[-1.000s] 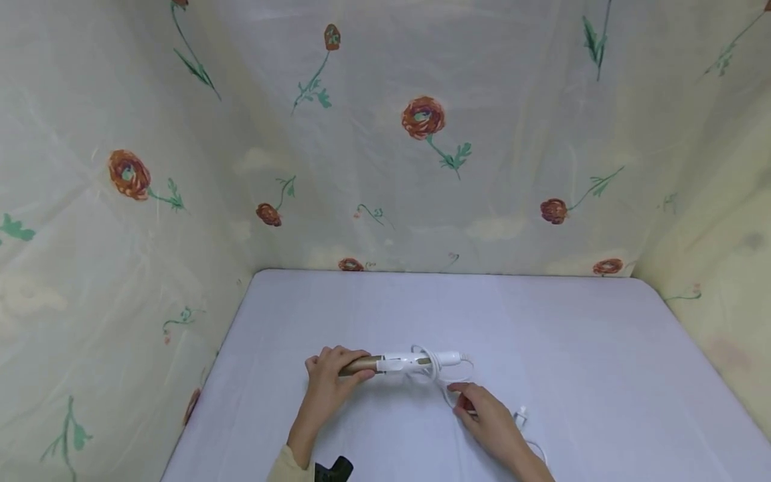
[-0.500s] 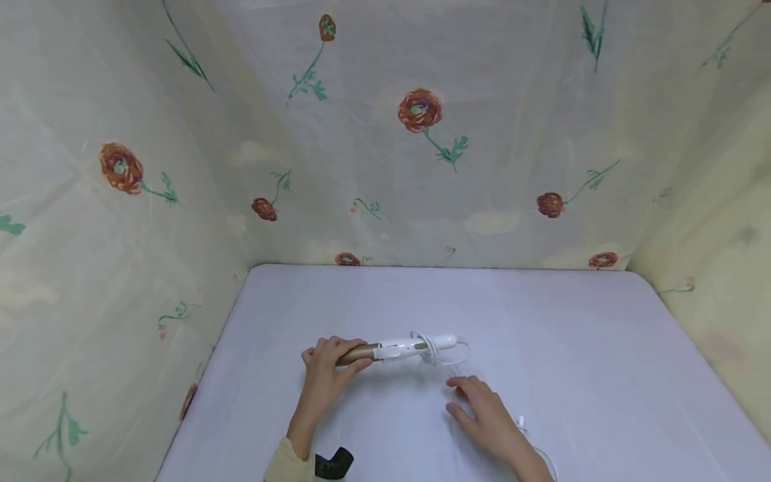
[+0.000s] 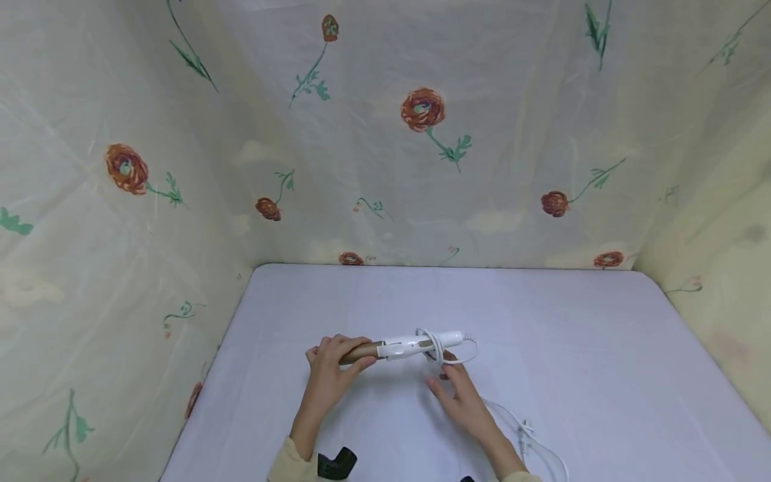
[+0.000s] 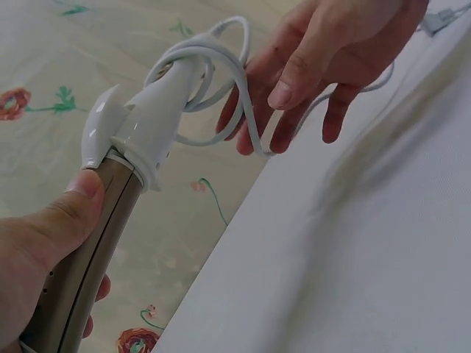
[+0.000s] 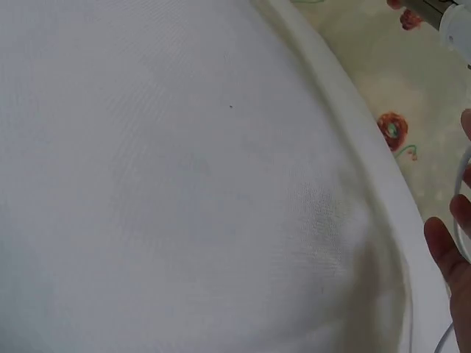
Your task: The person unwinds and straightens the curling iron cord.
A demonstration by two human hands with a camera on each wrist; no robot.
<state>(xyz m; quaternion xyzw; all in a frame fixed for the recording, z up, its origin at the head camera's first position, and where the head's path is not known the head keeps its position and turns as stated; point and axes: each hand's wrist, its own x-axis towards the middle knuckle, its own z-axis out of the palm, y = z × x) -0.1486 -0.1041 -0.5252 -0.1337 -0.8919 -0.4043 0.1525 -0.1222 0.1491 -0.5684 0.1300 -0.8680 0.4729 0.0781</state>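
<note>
My left hand [image 3: 330, 367] grips the brown-gold barrel of a curling iron [image 3: 403, 347], holding it nearly level above the table. In the left wrist view the thumb presses along the barrel [image 4: 96, 243], near the white clamp lever [image 4: 99, 129]. A white cord [image 4: 243, 110] is looped around the white handle [image 4: 158, 110]. My right hand [image 3: 464, 402] is beside these loops, its fingers loosely bent and spread, with the fingertips behind or against the cord. The thumb stands apart. Only part of the right hand [image 5: 462, 294] shows in the right wrist view.
The cord's tail runs right across the white-covered table [image 3: 602, 361], where a white plug [image 3: 526, 428] lies. Floral fabric [image 3: 500, 134] hangs behind and at both sides. Black wrist gear [image 3: 337, 463] shows at the left cuff.
My right hand has let go of the cord, opened, and moved up and left to the loops at the handle. The iron has risen slightly; my left hand keeps its grip.
</note>
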